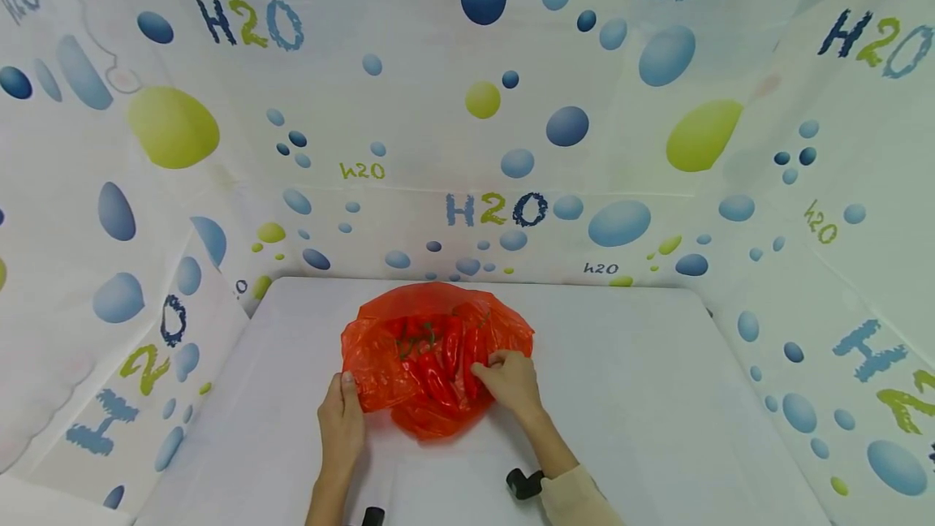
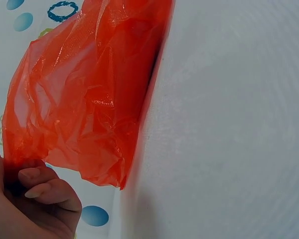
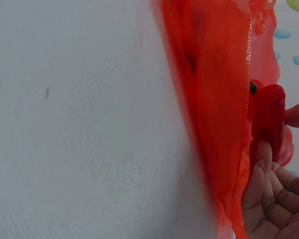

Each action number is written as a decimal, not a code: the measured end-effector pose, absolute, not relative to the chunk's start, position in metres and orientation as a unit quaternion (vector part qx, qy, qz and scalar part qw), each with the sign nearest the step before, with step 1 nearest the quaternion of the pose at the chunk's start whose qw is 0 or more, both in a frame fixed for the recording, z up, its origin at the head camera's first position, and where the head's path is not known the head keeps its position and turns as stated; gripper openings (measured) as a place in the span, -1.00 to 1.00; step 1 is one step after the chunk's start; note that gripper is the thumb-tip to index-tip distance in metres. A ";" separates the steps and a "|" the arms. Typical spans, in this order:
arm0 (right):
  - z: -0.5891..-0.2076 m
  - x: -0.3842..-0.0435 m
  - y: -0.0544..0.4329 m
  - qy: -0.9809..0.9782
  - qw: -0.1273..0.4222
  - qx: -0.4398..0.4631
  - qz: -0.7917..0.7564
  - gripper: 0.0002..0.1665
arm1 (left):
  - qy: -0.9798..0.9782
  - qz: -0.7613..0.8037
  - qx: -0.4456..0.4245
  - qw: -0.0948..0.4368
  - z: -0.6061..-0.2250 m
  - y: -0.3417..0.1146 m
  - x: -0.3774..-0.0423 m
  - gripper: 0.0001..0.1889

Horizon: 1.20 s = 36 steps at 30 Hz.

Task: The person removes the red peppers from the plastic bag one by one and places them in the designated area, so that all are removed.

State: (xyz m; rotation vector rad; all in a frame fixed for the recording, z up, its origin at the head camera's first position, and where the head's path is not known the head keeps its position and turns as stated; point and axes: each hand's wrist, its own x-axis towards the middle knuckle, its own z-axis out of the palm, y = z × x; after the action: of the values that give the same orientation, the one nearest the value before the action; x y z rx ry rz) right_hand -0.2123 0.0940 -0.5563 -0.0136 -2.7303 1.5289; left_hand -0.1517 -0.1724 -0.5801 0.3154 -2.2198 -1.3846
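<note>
An orange-red plastic bag (image 1: 380, 351) lies spread on the white table, its mouth facing me. Inside it are several red peppers (image 1: 437, 380) with green stems. My left hand (image 1: 342, 420) pinches the bag's near left edge; in the left wrist view its fingers (image 2: 52, 191) curl against the thin plastic. At the bag's right side, my right hand (image 1: 509, 380) reaches in at the opening. The right wrist view shows that hand holding a red pepper (image 3: 269, 117) between thumb and fingers (image 3: 274, 199), beside the bag's wall. The peppers' lower parts are partly hidden by plastic.
The white table (image 1: 621, 396) extends to both sides of the bag. A patterned sheet (image 1: 409, 104) with blue and green dots hangs behind and around it. Black wrist-mounted devices (image 1: 524, 484) show near both forearms.
</note>
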 end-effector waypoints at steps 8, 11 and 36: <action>-0.550 -0.210 0.097 -0.874 0.006 -0.010 0.486 -0.74 | -0.817 -0.507 0.118 0.248 -0.581 -0.173 -0.152 -0.65; -0.548 -0.209 0.099 -0.874 0.006 -0.014 0.485 -0.72 | -0.818 -0.506 0.118 0.249 -0.581 -0.173 -0.153 -0.65; -0.549 -0.211 0.134 -0.877 0.043 -0.030 0.477 -0.68 | -0.815 -0.512 0.113 0.246 -0.583 -0.175 -0.152 -0.65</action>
State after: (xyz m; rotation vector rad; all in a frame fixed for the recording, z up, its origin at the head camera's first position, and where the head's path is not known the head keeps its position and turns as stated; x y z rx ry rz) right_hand -0.2113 0.1342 -0.5488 -0.0915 -2.6829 1.4605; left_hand -0.1524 -0.1751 -0.5831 0.3089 -2.2238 -1.3970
